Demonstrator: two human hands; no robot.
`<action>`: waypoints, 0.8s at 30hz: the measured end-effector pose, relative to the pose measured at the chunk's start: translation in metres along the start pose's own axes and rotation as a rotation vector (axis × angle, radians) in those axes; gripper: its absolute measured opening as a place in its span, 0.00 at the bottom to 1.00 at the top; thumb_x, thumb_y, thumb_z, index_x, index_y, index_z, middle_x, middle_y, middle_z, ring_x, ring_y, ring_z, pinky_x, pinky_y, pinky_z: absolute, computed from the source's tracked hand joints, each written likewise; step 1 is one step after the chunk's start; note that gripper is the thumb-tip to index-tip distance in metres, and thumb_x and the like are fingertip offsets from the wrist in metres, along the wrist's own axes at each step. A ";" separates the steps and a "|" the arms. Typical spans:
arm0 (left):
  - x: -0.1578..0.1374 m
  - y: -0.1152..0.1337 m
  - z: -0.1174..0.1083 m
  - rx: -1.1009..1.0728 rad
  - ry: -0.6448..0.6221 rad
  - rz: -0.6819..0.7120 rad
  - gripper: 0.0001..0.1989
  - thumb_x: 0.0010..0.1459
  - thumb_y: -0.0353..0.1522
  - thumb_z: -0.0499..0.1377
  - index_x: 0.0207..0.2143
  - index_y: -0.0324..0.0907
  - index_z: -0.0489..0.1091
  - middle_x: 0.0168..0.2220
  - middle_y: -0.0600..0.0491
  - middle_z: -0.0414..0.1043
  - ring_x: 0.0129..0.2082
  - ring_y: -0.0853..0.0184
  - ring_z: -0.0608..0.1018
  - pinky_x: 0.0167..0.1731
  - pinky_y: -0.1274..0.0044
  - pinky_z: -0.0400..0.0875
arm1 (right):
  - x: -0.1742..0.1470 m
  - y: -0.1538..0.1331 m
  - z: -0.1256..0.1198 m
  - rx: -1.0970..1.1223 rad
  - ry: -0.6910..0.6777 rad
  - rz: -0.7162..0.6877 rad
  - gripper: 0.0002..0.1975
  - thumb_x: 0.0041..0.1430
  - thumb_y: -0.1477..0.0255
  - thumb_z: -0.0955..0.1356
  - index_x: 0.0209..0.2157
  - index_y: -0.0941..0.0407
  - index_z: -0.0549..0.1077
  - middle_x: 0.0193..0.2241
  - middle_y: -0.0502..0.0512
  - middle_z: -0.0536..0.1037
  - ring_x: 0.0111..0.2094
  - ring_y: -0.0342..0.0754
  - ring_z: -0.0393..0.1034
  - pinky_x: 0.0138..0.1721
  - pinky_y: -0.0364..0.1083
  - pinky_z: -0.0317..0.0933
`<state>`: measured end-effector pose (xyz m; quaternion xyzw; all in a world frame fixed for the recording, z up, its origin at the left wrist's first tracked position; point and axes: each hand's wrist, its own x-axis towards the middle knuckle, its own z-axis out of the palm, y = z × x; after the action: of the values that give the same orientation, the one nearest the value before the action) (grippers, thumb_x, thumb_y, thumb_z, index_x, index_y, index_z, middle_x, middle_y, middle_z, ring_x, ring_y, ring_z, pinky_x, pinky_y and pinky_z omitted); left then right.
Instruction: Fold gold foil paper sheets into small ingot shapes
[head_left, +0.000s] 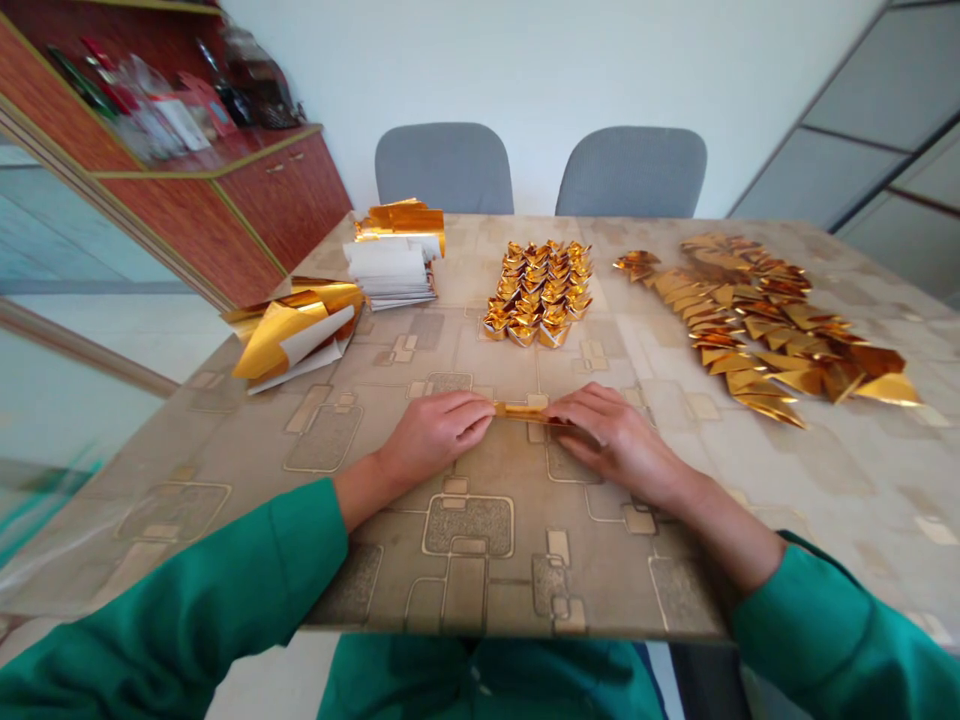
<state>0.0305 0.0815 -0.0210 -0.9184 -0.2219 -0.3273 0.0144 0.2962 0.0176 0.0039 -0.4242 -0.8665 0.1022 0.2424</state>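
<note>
A narrow folded strip of gold foil paper (523, 411) stretches between my two hands, just above the table. My left hand (441, 428) pinches its left end with thumb and fingertips. At the right end my right hand (611, 435) has its fingers closed over the strip, hiding that end. Beyond the hands stand rows of small folded gold paper ingots (538, 290). Loose gold foil sheets (304, 330) lie curled at the left, beside a stack of white-backed foil paper (390, 270). Many folded gold pieces (757, 330) lie in overlapping rows at the right.
A patterned cover lies over the table (465, 525), whose near edge is close to my body. Two grey chairs (444, 165) stand at the far side against a white wall. A wooden cabinet (277, 200) with bottles on it is at the back left.
</note>
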 end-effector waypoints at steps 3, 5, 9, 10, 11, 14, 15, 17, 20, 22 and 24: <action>0.000 -0.001 -0.001 -0.086 -0.062 0.000 0.08 0.63 0.28 0.55 0.39 0.38 0.75 0.37 0.49 0.80 0.37 0.68 0.81 0.39 0.76 0.77 | 0.001 0.002 -0.001 0.011 -0.006 -0.043 0.06 0.62 0.78 0.66 0.38 0.56 0.75 0.35 0.56 0.79 0.39 0.49 0.69 0.42 0.49 0.62; 0.001 0.000 -0.001 -0.138 -0.119 -0.030 0.09 0.65 0.29 0.54 0.40 0.39 0.75 0.41 0.48 0.80 0.40 0.66 0.81 0.43 0.74 0.77 | 0.002 -0.002 0.000 0.017 -0.054 -0.122 0.06 0.62 0.78 0.66 0.37 0.56 0.75 0.35 0.55 0.79 0.39 0.49 0.69 0.43 0.49 0.61; 0.004 0.000 0.000 -0.203 -0.195 -0.053 0.10 0.65 0.34 0.56 0.42 0.40 0.76 0.48 0.47 0.78 0.47 0.63 0.79 0.49 0.70 0.74 | 0.004 -0.018 0.006 0.040 -0.146 -0.283 0.08 0.66 0.74 0.65 0.42 0.55 0.76 0.39 0.55 0.80 0.43 0.48 0.69 0.45 0.49 0.59; 0.005 0.000 0.000 -0.223 -0.214 -0.034 0.11 0.64 0.35 0.57 0.42 0.40 0.76 0.49 0.46 0.77 0.48 0.63 0.79 0.51 0.69 0.73 | 0.005 -0.022 0.007 0.053 -0.164 -0.309 0.09 0.67 0.73 0.64 0.43 0.55 0.75 0.40 0.55 0.80 0.43 0.47 0.69 0.46 0.49 0.59; 0.006 0.000 0.001 -0.245 -0.231 -0.015 0.11 0.64 0.36 0.58 0.44 0.39 0.75 0.50 0.46 0.77 0.49 0.62 0.78 0.52 0.68 0.72 | 0.005 -0.024 0.008 0.065 -0.176 -0.324 0.10 0.67 0.74 0.64 0.45 0.55 0.75 0.42 0.54 0.80 0.44 0.47 0.68 0.47 0.49 0.59; 0.008 -0.002 0.002 -0.291 -0.261 0.016 0.13 0.64 0.34 0.57 0.48 0.39 0.74 0.51 0.45 0.76 0.51 0.63 0.77 0.55 0.66 0.70 | 0.005 -0.025 0.008 0.068 -0.191 -0.300 0.14 0.65 0.77 0.63 0.50 0.55 0.73 0.46 0.55 0.79 0.47 0.48 0.68 0.49 0.50 0.59; 0.008 -0.003 0.003 -0.294 -0.272 0.020 0.13 0.64 0.34 0.57 0.49 0.39 0.73 0.52 0.45 0.76 0.52 0.63 0.77 0.56 0.66 0.69 | 0.005 -0.023 0.006 0.060 -0.190 -0.284 0.15 0.64 0.79 0.64 0.51 0.56 0.72 0.47 0.56 0.78 0.48 0.48 0.67 0.50 0.51 0.59; 0.009 -0.005 0.004 -0.292 -0.300 0.026 0.13 0.64 0.34 0.57 0.50 0.39 0.73 0.53 0.44 0.75 0.54 0.62 0.76 0.57 0.63 0.67 | 0.004 -0.021 0.003 0.049 -0.190 -0.260 0.19 0.60 0.80 0.65 0.52 0.56 0.72 0.47 0.58 0.78 0.49 0.50 0.67 0.52 0.53 0.59; 0.009 -0.008 0.006 -0.298 -0.350 0.018 0.14 0.65 0.33 0.56 0.51 0.41 0.72 0.54 0.46 0.74 0.56 0.63 0.74 0.60 0.60 0.62 | 0.004 -0.020 0.002 0.032 -0.191 -0.237 0.19 0.58 0.80 0.66 0.51 0.57 0.72 0.45 0.58 0.78 0.49 0.51 0.67 0.54 0.56 0.58; 0.010 -0.010 0.006 -0.313 -0.380 0.012 0.14 0.65 0.33 0.56 0.52 0.43 0.71 0.55 0.46 0.73 0.58 0.63 0.73 0.60 0.60 0.60 | 0.005 -0.020 0.003 0.031 -0.192 -0.229 0.15 0.60 0.79 0.66 0.48 0.56 0.73 0.45 0.57 0.78 0.49 0.51 0.68 0.55 0.56 0.57; 0.012 -0.011 0.005 -0.334 -0.407 0.022 0.14 0.65 0.32 0.56 0.52 0.43 0.71 0.56 0.46 0.73 0.59 0.63 0.72 0.61 0.59 0.60 | 0.006 -0.018 0.005 0.062 -0.194 -0.234 0.12 0.62 0.78 0.66 0.46 0.55 0.74 0.45 0.56 0.79 0.49 0.51 0.68 0.54 0.55 0.58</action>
<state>0.0367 0.0973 -0.0188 -0.9573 -0.1530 -0.1679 -0.1786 0.2777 0.0114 0.0082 -0.3010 -0.9257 0.1406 0.1807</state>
